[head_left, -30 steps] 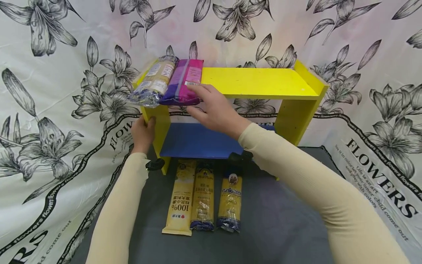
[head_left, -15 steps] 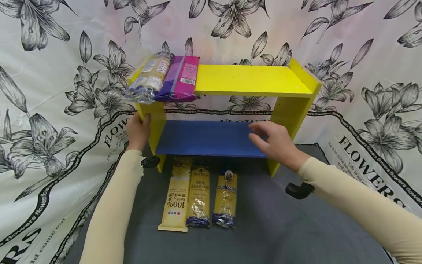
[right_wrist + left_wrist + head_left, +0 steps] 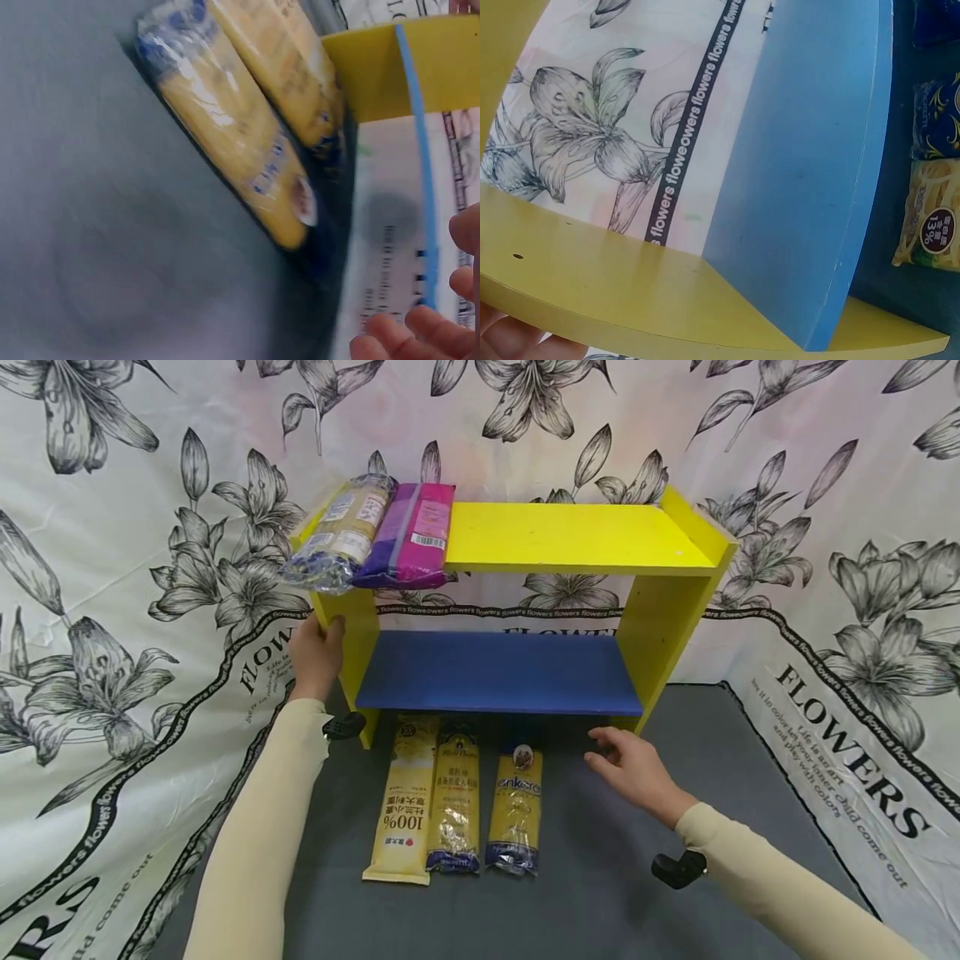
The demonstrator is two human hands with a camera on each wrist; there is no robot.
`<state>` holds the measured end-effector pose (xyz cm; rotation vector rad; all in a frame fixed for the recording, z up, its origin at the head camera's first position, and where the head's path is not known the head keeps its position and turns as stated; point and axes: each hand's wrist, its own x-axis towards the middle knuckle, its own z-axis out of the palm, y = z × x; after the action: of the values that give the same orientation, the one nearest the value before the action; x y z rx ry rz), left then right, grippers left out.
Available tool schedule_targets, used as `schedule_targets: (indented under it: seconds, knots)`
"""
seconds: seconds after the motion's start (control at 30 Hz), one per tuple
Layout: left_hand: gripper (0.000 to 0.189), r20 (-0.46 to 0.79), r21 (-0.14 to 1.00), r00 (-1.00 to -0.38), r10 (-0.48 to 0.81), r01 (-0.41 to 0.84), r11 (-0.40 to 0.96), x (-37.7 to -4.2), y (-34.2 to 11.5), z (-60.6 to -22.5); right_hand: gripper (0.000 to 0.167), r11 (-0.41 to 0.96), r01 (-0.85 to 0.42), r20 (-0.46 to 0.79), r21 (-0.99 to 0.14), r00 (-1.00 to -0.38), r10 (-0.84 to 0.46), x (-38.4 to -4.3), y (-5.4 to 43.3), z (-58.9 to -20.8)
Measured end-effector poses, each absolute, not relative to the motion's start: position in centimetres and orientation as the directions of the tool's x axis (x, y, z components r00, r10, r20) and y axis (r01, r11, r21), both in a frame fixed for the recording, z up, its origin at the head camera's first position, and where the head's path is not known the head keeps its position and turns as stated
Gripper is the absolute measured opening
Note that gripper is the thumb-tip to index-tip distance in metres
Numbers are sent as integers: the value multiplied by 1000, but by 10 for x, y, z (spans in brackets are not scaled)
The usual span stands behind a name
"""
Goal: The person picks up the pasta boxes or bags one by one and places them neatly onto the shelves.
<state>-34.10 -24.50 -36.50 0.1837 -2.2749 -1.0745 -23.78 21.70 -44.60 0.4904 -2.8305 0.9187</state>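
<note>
My left hand (image 3: 315,658) grips the left side panel (image 3: 360,639) of a yellow and blue shelf unit, its thumb at the panel's front edge. In the left wrist view, fingertips (image 3: 525,341) show by the outer face of that panel. My right hand (image 3: 637,772) holds nothing, its fingers loosely bent, in front of the unit's right foot and right of a yellow pasta packet (image 3: 515,810) marked "enkare". Two more pasta packets lie left of it: a pale yellow one (image 3: 401,802) and a blue-ended one (image 3: 456,802). Their far ends reach under the blue shelf board (image 3: 495,670).
On the yellow top board (image 3: 570,535), at its left end, lie a clear packet of beige food (image 3: 345,531) and a pink and purple packet (image 3: 412,535), both jutting past the front edge. Flower-printed cloth (image 3: 787,635) hangs behind. Grey cloth (image 3: 585,893) covers the table.
My right hand has left the pink and purple packet and moved right and down to just above the table. My left hand keeps its grip on the side panel.
</note>
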Motion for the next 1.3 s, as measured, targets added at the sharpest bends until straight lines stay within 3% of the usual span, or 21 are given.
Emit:
schedule_targets:
  seconds: [0.2,0.43,0.73,1.07,1.3]
  knots:
    - [31,478,735,-800,-363,139,663,-340,-245,-365,53,742,-176,34,-648,-979,-202,-234,202,-485]
    - [32,473,739,-807,-355,144,658,-341,-245,-362,63,740,-52,-97,-671,-983,-158,-234,177,-515]
    - [31,471,740,-807,-357,140,658,-340,-246,-363,71,727,-16,-133,-686,-980,-146,-242,141,-538]
    - [34,463,744,-812,-354,140,653,-339,-246,-366,67,798,-41,-127,-601,-981,-146,-247,110,-545]
    - [32,480,734,-805,-349,151,662,-340,-246,-365,66,770,61,-178,-635,-982,-69,-247,98,-539]
